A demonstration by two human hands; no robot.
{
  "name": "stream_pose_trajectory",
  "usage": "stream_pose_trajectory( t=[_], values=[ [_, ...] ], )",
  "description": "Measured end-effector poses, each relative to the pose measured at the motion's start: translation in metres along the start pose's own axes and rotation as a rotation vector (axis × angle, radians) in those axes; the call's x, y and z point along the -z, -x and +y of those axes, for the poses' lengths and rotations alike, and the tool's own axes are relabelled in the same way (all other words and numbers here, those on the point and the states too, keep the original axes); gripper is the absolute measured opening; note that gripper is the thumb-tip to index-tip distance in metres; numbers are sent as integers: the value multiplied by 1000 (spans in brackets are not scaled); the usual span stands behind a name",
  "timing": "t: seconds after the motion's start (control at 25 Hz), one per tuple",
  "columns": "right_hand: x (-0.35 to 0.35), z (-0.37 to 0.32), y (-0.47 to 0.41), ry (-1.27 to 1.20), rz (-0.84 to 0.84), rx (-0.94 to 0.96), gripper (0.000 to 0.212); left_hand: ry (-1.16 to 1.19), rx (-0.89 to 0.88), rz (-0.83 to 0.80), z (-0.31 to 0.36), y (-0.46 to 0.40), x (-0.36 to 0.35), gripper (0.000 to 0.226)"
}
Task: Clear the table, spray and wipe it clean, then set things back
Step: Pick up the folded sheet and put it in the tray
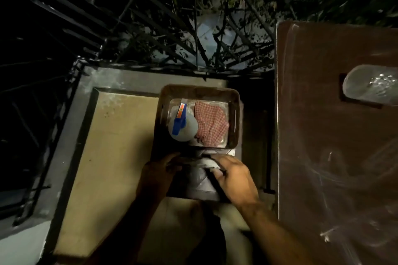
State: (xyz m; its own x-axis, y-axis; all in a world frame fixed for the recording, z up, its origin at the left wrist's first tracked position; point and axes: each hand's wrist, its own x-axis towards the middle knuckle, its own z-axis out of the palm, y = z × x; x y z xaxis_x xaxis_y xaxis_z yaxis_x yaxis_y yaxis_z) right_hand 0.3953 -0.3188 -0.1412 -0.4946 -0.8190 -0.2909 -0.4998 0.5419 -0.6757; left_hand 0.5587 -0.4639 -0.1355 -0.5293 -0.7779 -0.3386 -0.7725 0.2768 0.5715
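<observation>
Plastic bin (pixel 199 92), brown and rounded, sits on a stool (pixel 202 180) and holds my grey spray bottle (pixel 183 128) with its blue trigger beside a crumpled red-checked cloth (pixel 211 122). My left hand (pixel 160 170) and right hand (pixel 234 175) grip the stool's edge beside the smeared brown table (pixel 336 135).

A grey spray bottle (pixel 183 128) with blue trigger stands upright in a dark tray (pixel 199 92), a red-checked cloth (pixel 211 123) crumpled at its 3 o'clock; the brown desk (pixel 323 135) lies farther toward 3 o'clock.
</observation>
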Motion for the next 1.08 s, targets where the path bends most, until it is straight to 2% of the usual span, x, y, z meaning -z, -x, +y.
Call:
stream_pose_trajectory(
  t=[0.68, 0.84, 1.08],
  values=[
    [-27, 19, -35, 275, -183, 48, 43, -115, -40, -40, -41, -26, -27, 40],
    [-34, 20, -32, 235, -152, 14, 40, -132, -32, -63, -45, -26, -29, 44],
    [-15, 9, -18, 119, -91, -48, 51, -67, 55, -51, -33, -18, -11, 55]
  ],
)
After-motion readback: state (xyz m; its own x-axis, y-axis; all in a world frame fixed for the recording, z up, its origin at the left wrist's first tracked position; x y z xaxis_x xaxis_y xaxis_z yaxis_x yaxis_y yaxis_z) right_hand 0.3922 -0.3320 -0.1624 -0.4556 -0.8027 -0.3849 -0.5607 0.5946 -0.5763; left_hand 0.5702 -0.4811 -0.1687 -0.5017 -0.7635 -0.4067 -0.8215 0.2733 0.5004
